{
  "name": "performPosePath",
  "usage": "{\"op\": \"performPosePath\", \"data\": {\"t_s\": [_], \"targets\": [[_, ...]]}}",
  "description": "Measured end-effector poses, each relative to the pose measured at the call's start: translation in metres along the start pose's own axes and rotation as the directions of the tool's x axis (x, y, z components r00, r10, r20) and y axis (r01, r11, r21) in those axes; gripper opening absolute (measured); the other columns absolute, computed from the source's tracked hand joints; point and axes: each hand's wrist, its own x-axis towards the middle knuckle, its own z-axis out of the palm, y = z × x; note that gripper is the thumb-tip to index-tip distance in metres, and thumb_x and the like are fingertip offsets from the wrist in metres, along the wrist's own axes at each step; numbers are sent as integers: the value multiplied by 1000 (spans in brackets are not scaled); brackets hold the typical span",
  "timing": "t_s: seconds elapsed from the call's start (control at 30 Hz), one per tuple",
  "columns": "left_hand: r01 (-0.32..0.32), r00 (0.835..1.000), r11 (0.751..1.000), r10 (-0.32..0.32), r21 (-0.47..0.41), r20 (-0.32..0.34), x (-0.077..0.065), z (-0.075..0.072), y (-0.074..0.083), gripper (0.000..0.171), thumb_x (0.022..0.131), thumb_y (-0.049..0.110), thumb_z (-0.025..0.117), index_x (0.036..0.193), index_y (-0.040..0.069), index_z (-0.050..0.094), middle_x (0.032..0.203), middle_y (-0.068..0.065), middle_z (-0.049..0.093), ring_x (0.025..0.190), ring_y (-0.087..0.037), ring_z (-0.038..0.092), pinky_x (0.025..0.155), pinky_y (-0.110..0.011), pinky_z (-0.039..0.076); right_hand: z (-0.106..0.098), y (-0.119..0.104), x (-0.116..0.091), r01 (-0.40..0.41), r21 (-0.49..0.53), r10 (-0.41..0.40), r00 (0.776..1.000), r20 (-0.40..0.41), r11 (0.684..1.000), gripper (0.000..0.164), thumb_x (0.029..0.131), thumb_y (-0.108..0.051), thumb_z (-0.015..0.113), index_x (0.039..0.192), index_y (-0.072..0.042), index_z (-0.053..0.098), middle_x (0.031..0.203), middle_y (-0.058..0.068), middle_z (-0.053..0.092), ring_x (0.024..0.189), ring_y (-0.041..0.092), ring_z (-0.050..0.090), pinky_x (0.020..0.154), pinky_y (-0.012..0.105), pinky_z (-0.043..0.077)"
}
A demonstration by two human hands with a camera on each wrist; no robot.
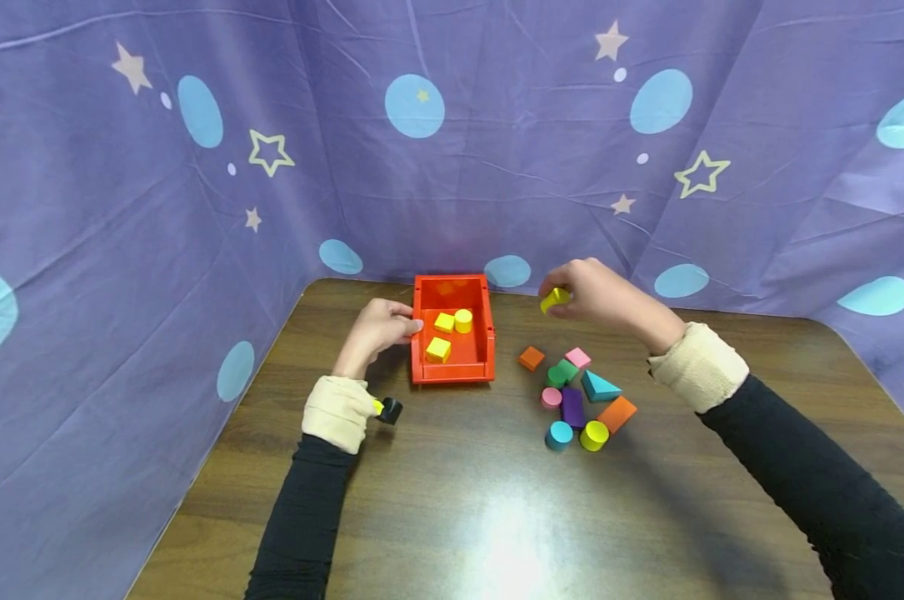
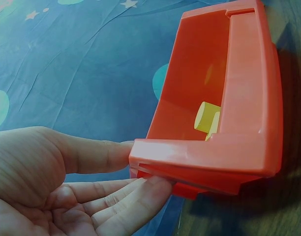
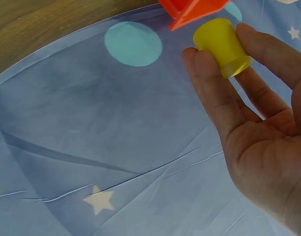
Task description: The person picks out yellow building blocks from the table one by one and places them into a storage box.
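Observation:
A red plastic bin (image 1: pixel 453 372) stands near the back of the table with several yellow blocks inside, among them a yellow cylinder (image 1: pixel 462 321) and a yellow block (image 1: pixel 438 350). My left hand (image 1: pixel 377 331) pinches the bin's left wall, thumb on one side and fingers beneath the rim in the left wrist view. To the right of the bin, raised above the table, my right hand (image 1: pixel 588 292) holds a yellow cylinder (image 3: pixel 222 46) between thumb and fingertips. The left wrist view shows only part of the bin's contents.
Right of the bin lies a cluster of loose blocks: a purple block (image 1: pixel 572 408), a blue triangle (image 1: pixel 598 387), a yellow cylinder (image 1: pixel 595 436), a blue cylinder (image 1: pixel 559 436), an orange block (image 1: pixel 616 413) and several more. A purple patterned cloth (image 1: pixel 466 217) hangs behind the table.

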Motion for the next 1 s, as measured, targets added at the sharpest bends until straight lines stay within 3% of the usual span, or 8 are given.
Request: {"op": "performPosePath", "data": {"t_s": [0.2,0.43,1.0], "targets": [[-8,1000,1000,8,-1,-6,-1,1,1,37,87,6,62,120,-8,56,113,-22,63,90,-26,67,88,-42,54,0,-7,6,26,16,-26,1000,-6,1000,15,75,-5,73,90,-7,71,82,3,69,71,17,57,63,28,49],[-39,999,999,39,-35,20,-2,1,1,38,88,3,59,123,-13,52,113,-27,61,100,-35,64,89,-42,54,1,-12,11,31,2,-31,999,-9,1000,15,75,-5,74,88,-9,72,81,2,68,71,17,58,64,28,50],[-24,1000,999,24,-40,20,1,0,-2,38,89,4,59,123,-11,52,116,-26,60,102,-34,63,91,-45,52,5,-23,23,43,18,-43,999,13,999,14,75,-7,74,89,-9,72,81,1,68,71,17,56,65,28,49]]}}
